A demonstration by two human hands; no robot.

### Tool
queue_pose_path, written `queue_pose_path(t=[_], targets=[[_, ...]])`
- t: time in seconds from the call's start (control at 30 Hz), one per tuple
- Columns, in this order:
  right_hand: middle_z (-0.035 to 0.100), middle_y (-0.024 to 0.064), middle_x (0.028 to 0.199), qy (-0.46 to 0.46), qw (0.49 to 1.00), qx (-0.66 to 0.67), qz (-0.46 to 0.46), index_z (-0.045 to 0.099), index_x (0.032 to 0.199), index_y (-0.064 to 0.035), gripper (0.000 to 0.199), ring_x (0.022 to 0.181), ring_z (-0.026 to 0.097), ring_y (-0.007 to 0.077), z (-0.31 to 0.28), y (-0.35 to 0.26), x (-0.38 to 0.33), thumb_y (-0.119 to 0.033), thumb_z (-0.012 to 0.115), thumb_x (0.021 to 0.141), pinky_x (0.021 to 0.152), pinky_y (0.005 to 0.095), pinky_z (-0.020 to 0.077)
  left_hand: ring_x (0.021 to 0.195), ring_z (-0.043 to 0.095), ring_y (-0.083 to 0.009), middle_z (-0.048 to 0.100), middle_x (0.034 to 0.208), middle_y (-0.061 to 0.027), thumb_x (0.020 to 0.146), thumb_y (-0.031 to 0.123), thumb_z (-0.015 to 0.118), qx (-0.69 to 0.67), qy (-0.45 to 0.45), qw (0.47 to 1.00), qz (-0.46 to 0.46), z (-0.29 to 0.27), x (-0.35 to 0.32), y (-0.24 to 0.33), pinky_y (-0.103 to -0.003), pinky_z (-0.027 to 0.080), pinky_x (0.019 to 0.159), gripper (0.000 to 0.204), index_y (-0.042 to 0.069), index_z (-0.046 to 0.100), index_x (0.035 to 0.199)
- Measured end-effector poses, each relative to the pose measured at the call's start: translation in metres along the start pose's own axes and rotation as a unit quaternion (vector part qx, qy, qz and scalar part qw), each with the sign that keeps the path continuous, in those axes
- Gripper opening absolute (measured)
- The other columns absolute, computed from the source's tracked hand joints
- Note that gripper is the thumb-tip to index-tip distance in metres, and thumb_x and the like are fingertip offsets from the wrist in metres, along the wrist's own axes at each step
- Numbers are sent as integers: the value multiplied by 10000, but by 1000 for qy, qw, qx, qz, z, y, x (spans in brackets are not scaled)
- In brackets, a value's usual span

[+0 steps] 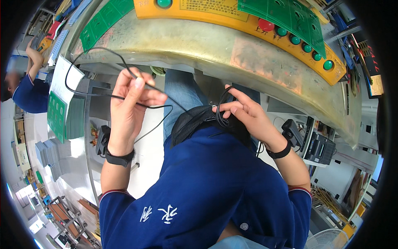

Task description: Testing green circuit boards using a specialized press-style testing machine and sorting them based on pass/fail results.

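A thin black cable [98,48] makes a wide loop beside my left hand [136,90], which is raised over the left of my lap. Thumb and fingers of that hand pinch the cable, and its strands run down toward my waist. Over the right of my lap, my right hand [244,108] holds a gathered bundle of the same cable, with loops hanging around its fingers. Beneath the bundle, a black mesh pouch [188,125] lies against my waist, partly covered by the cable. Where the cable's ends go is hidden.
A worn worktop [199,46] curves ahead of me, with a yellow control panel [304,52] bearing round buttons. Green perforated sheets [286,18] overlap the panel. At left stands a stack of green boards [74,118]; another person [31,93] is beyond. A fan [327,240] stands lower right.
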State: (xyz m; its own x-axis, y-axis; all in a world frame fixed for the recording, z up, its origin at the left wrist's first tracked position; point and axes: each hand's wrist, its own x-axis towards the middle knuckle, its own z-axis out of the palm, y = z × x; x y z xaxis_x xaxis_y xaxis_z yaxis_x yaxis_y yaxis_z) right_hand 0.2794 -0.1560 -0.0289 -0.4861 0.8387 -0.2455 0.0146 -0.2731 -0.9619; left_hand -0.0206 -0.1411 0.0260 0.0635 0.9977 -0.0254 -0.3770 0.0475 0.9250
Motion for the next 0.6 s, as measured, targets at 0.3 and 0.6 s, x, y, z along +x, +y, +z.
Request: queue_pose_path(t=[0.3,0.6], targets=[[467,-10,638,-24,992,70,100,413,1449,4,487,648,584,120,-5,-33,-18,-231,424,1022,646,234,458,525,635,-122,637,730,-40,1001,309,560,210,-31,926,-312,-54,-37,-20,-211,477,490,271,40,528,1009],[600,70,824,128,976,162,-66,523,1220,-2,295,521,441,67,-34,-63,-30,-197,495,1000,648,254,514,988,668,-294,675,1058,-155,940,251,624,726,-73,675,-108,-71,-58,-45,-394,522,830,390,12,532,1234]])
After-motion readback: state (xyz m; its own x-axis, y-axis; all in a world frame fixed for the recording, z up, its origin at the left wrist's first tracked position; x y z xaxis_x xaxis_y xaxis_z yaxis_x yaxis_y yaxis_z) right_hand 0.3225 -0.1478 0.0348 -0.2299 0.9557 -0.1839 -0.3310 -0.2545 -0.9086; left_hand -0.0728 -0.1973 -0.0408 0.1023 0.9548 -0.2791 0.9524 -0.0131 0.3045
